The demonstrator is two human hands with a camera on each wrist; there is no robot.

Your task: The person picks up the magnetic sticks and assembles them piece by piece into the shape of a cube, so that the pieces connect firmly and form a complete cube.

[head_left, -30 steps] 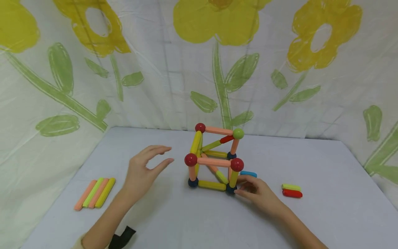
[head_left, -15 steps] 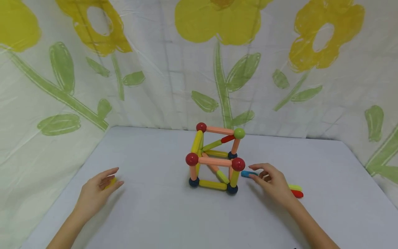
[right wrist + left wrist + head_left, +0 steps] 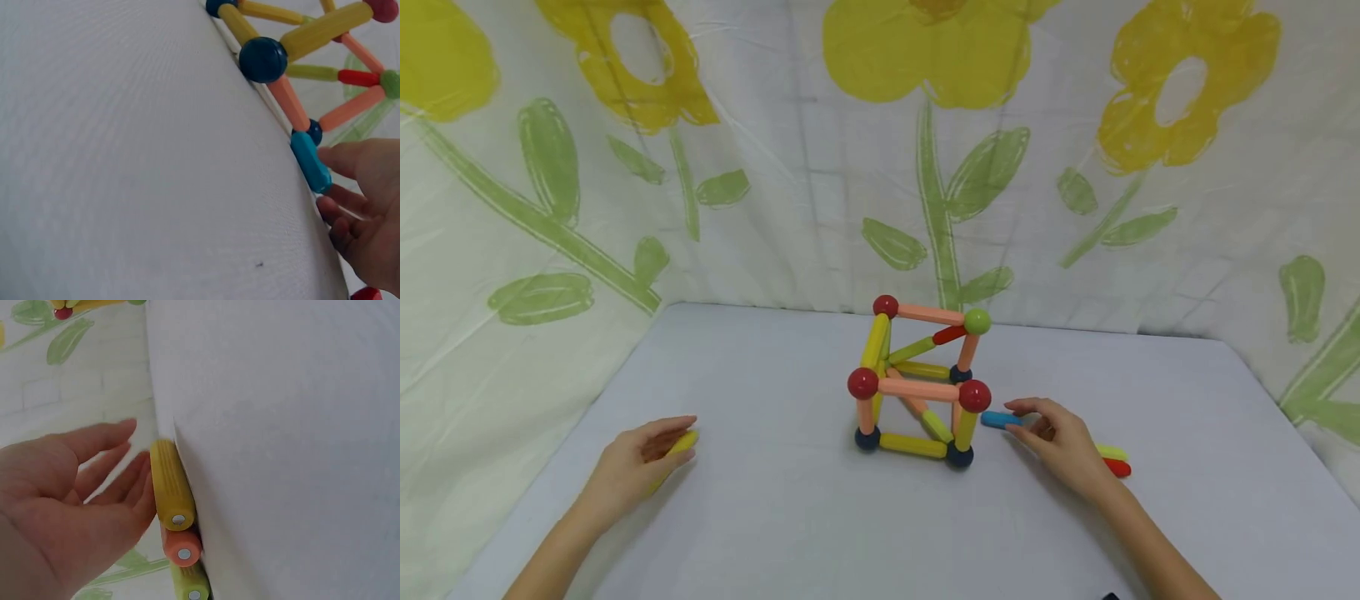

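Observation:
My left hand [image 3: 625,471] hovers at the table's left, thumb and fingers apart around a yellow stick [image 3: 683,442]. In the left wrist view this yellow stick [image 3: 170,481] lies beside a peach stick [image 3: 182,547] and a lime stick [image 3: 190,581], the fingers right at its side. On the right, my right hand [image 3: 1060,442] has its fingertips spread at the near end of a blue stick [image 3: 996,420], which lies on the table. A frame of sticks and balls [image 3: 917,390] stands between the hands, with red and lime balls on top and dark blue ones below.
Beyond my right hand, a lime stick [image 3: 1112,452] and a red stick [image 3: 1118,467] lie partly hidden by it. A white cloth covers the table [image 3: 790,517]. Behind its back edge hangs a curtain [image 3: 760,242] with painted flowers.
My left hand has swung left from beside the frame to the sticks. My right hand has left the frame's lower corner ball and moved right to the blue stick. The frame stays put.

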